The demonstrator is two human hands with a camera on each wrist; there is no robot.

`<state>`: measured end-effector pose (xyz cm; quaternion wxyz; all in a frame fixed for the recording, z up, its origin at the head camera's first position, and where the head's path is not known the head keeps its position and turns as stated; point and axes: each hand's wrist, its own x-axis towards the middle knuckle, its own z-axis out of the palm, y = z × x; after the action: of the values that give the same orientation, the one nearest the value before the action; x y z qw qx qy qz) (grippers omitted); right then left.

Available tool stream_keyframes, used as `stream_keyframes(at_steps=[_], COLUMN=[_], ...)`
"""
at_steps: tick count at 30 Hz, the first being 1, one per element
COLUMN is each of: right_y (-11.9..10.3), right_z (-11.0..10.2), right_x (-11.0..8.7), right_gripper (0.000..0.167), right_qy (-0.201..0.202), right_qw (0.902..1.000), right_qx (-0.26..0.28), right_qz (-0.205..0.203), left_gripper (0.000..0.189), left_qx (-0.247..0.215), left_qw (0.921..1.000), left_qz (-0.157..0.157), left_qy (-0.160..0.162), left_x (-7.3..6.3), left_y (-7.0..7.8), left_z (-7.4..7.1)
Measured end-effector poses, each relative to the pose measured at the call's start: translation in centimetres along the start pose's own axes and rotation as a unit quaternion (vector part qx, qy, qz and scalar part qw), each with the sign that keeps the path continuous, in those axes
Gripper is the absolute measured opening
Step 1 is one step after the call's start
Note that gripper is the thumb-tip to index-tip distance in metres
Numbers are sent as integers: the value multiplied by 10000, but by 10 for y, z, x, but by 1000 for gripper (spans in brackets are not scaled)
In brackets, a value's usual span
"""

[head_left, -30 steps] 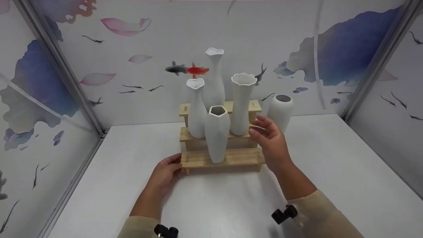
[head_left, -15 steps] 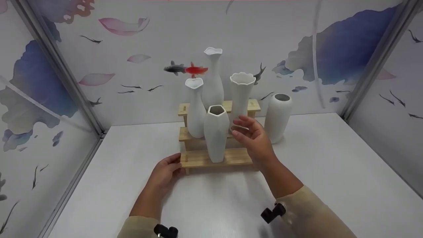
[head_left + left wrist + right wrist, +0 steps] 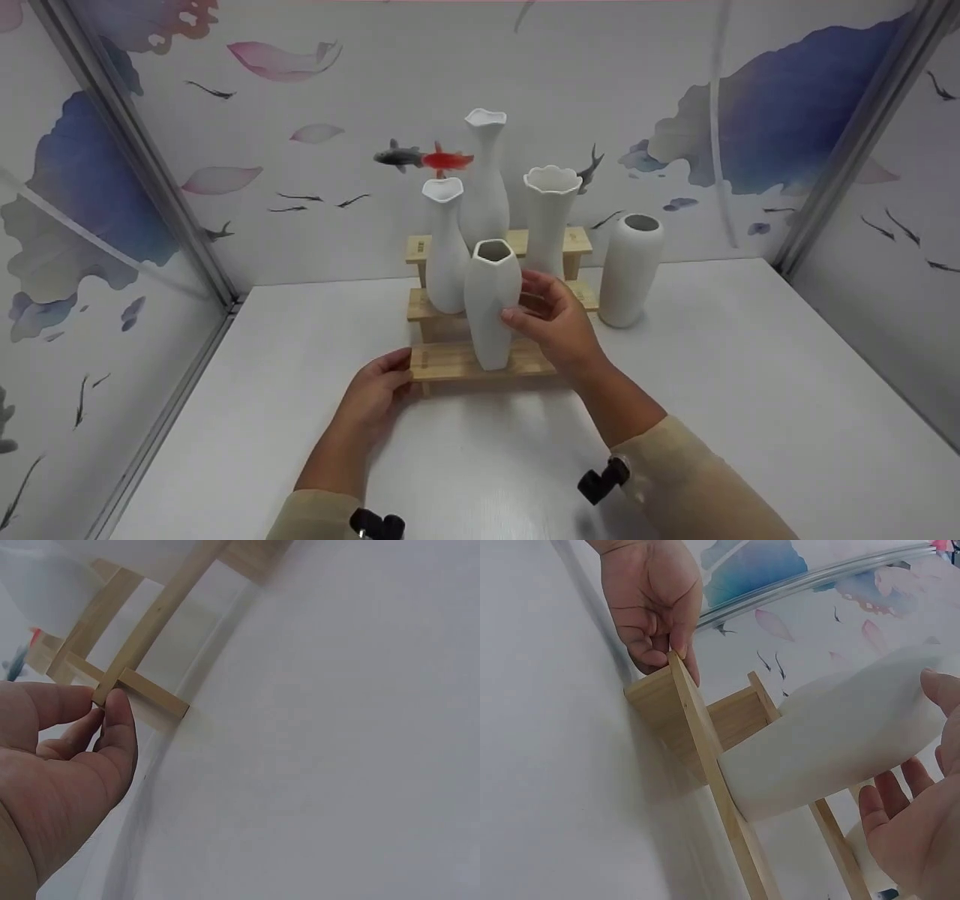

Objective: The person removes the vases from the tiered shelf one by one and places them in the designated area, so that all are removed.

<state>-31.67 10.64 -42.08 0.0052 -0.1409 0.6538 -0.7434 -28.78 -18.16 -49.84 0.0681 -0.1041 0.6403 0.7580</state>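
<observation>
A pale wooden three-step stand (image 3: 532,361) bears several white vases. My left hand (image 3: 379,394) pinches the left end of its lowest board; in the left wrist view, thumb and fingers (image 3: 67,701) meet at the board's end. On that lowest step stands a faceted white vase (image 3: 492,304) with a five-sided mouth, upright. My right hand (image 3: 559,326) is at its right side, thumb over the front face and fingertips partly hidden behind it. The right wrist view has this vase (image 3: 817,746) between thumb and fingers; how firmly they touch cannot be told.
On the middle step are a slim-necked vase (image 3: 448,255) and a scalloped-rim vase (image 3: 551,217). A tall vase (image 3: 486,176) stands behind them. A rounded vase (image 3: 630,274) stands on the white table (image 3: 735,360), right of the stand. Printed walls (image 3: 585,67) enclose the table.
My right hand has moved left, from beside the stand's right end, past the scalloped-rim vase, to the faceted vase. My left hand keeps its place on the board.
</observation>
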Motion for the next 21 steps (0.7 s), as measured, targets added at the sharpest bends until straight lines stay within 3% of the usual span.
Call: stream_keyframes(at_steps=[7, 15, 21], right_y=[2, 3, 6], right_z=[6, 13, 13], right_x=[4, 6, 6], right_gripper=[73, 82, 81], right_qy=[36, -121, -19], right_qw=[9992, 9990, 9988], right_qx=[-332, -389, -425], right_qz=[240, 194, 231], left_gripper=[50, 50, 50], left_qx=[23, -10, 106], left_qw=[10000, 10000, 9999], left_qz=[6, 13, 25], left_qy=[15, -24, -6], left_x=[1, 0, 0], left_y=[-1, -1, -1], left_z=[-1, -2, -1])
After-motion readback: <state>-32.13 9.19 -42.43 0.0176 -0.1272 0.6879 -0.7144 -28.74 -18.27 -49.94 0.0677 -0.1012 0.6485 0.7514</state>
